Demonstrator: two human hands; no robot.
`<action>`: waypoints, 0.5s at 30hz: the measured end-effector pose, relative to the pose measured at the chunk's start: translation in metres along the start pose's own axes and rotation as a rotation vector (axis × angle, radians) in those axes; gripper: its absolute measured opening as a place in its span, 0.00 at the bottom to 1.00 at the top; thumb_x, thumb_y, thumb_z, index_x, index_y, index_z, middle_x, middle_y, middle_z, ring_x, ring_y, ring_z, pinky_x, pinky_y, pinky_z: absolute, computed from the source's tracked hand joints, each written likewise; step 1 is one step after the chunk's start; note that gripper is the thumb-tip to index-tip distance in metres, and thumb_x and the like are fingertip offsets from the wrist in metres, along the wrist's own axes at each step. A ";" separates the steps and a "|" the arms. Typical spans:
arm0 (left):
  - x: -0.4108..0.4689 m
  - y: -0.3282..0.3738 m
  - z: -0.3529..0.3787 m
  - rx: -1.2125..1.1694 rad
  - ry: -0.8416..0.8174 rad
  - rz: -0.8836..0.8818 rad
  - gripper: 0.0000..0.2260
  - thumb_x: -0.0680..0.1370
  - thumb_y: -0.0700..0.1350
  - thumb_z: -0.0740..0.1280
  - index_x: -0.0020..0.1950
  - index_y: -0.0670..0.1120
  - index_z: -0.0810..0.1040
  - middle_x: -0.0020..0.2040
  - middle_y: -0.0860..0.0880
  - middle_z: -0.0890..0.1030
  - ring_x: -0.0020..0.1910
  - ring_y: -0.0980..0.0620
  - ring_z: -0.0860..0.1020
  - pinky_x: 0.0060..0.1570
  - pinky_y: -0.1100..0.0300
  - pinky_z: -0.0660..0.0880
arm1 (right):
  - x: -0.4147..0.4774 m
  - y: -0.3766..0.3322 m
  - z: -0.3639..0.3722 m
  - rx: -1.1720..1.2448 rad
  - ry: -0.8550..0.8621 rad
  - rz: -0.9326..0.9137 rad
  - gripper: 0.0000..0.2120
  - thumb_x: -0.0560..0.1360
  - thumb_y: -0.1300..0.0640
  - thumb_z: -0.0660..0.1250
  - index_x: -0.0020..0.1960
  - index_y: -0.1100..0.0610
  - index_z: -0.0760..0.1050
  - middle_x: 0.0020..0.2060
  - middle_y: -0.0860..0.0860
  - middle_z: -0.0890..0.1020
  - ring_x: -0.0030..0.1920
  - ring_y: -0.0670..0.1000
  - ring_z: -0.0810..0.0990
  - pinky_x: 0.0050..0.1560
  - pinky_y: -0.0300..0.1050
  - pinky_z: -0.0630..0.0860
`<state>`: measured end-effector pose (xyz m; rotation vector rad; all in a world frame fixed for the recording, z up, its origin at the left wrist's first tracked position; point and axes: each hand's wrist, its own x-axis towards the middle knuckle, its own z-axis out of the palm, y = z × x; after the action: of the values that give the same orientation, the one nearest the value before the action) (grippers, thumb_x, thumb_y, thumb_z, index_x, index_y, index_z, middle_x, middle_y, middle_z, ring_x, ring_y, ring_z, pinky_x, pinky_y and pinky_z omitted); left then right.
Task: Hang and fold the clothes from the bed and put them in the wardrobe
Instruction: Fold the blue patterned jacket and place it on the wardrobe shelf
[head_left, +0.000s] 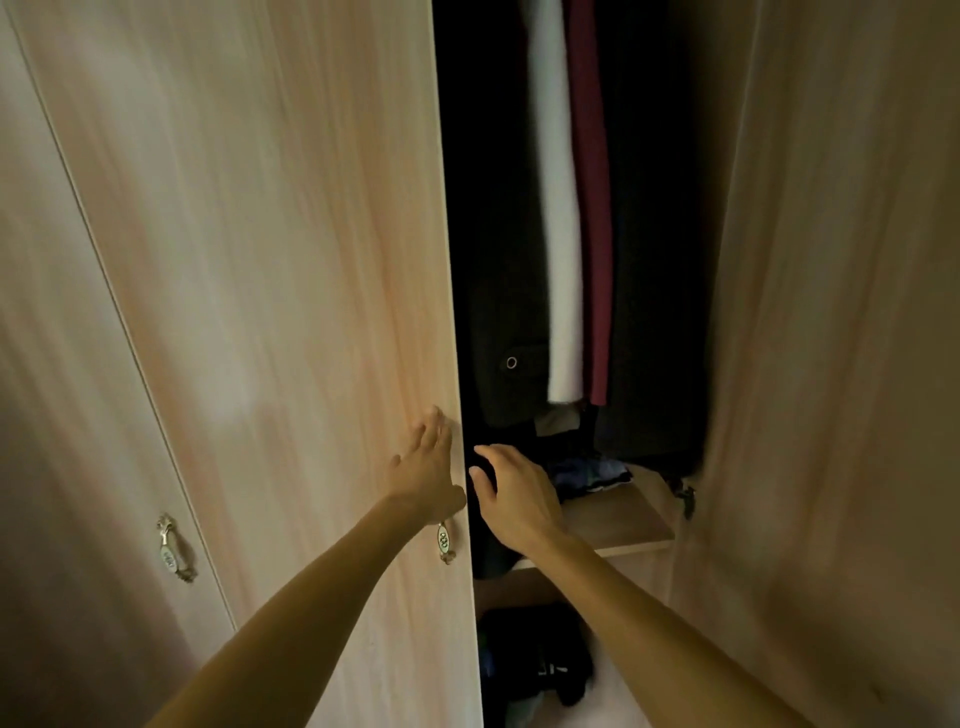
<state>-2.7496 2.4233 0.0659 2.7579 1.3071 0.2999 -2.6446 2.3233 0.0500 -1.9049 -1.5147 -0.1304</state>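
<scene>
I see the big light wooden wardrobe (260, 260) with one door open. Dark, white and red clothes (563, 234) hang inside. My left hand (426, 467) lies flat on the door edge, holding nothing. My right hand (511, 493) is loose and empty by the shelf (623, 514).
</scene>
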 end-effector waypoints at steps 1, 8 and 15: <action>-0.005 0.003 0.000 -0.044 0.015 -0.008 0.39 0.76 0.48 0.63 0.78 0.47 0.40 0.78 0.49 0.39 0.77 0.47 0.42 0.72 0.43 0.57 | -0.004 0.000 -0.002 0.004 -0.002 0.001 0.20 0.81 0.50 0.56 0.71 0.54 0.67 0.69 0.50 0.71 0.67 0.51 0.70 0.66 0.44 0.67; -0.088 0.037 -0.014 -0.236 0.242 0.088 0.24 0.82 0.54 0.53 0.75 0.45 0.59 0.72 0.46 0.67 0.71 0.47 0.64 0.68 0.50 0.63 | -0.056 -0.010 -0.043 -0.048 0.080 0.038 0.19 0.81 0.49 0.57 0.69 0.54 0.69 0.66 0.51 0.74 0.64 0.53 0.74 0.63 0.49 0.71; -0.172 0.092 0.006 -0.431 0.346 0.217 0.19 0.81 0.51 0.57 0.68 0.43 0.71 0.63 0.42 0.76 0.60 0.41 0.75 0.60 0.49 0.70 | -0.163 -0.015 -0.090 -0.084 0.097 0.144 0.19 0.81 0.50 0.58 0.69 0.54 0.70 0.65 0.51 0.75 0.64 0.53 0.73 0.61 0.46 0.68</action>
<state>-2.7850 2.2322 0.0491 2.5383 0.8559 0.9833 -2.6797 2.1401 0.0473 -2.0370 -1.3217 -0.2214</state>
